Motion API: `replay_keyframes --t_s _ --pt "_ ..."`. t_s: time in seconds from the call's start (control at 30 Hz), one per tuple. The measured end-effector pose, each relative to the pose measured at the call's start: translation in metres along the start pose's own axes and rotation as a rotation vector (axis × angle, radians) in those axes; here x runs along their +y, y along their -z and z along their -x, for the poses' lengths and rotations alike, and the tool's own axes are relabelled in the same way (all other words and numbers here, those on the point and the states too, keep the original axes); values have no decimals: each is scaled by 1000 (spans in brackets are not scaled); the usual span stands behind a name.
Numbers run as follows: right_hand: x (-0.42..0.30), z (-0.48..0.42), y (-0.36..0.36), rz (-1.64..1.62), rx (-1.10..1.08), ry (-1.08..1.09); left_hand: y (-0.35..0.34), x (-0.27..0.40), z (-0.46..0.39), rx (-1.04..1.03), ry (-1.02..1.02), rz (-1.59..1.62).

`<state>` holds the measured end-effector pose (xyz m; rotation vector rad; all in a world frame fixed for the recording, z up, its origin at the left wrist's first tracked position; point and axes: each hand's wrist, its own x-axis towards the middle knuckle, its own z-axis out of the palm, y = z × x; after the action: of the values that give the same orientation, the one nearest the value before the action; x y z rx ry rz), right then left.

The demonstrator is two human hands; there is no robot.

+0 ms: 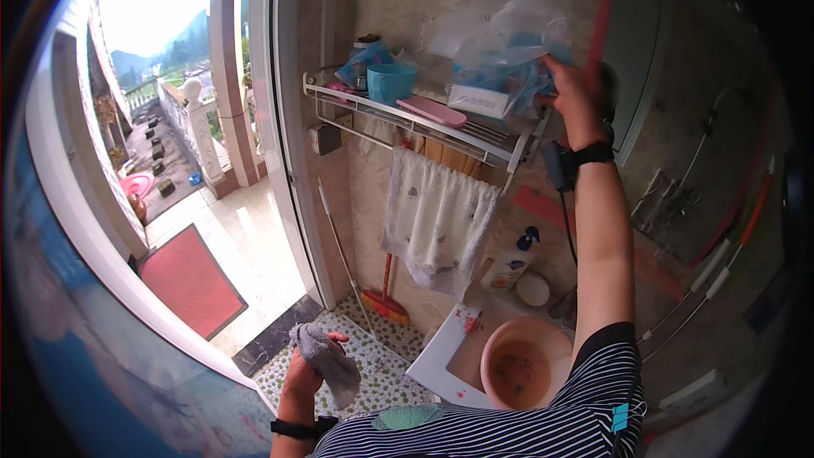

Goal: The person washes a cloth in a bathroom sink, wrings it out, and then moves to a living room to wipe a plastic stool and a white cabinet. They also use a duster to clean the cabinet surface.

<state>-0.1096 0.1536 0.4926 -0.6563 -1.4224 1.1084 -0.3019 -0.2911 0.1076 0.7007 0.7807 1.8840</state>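
Note:
My left hand (306, 366), low in the picture, is closed on a damp-looking grey cloth (331, 362) that hangs from it. My right hand (566, 92) is raised to the right end of a white metal wall rack (413, 117), its fingers at a clear plastic bag (524, 76) with blue things inside; whether they grip it is hard to tell. Beside the bag on the rack lie a white box (478, 100), a pink comb or brush (432, 112) and a light blue cup (391, 83). A white towel (439, 213) with grey edging hangs below the rack.
Below right is a white washbasin (439, 366) holding a pink basin (493, 350) of cloudy water. A spray bottle (507, 270) and a bowl (533, 289) stand behind it. A broom (385, 307) leans at the wall. An open doorway with a red mat (194, 283) lies left; a mirror (693, 159), right.

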Motion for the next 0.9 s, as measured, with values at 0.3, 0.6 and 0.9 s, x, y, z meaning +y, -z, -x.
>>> replay_keyframes --t_s 0.3,0.6,0.9 --pt "19 -36 45 -147 17 -59 26 8 -28 146 58 129" --pt "21 -24 67 -130 -29 -16 39 12 -49 164 57 170" --pt "-38 64 13 529 -379 18 52 14 -52 114 101 146"
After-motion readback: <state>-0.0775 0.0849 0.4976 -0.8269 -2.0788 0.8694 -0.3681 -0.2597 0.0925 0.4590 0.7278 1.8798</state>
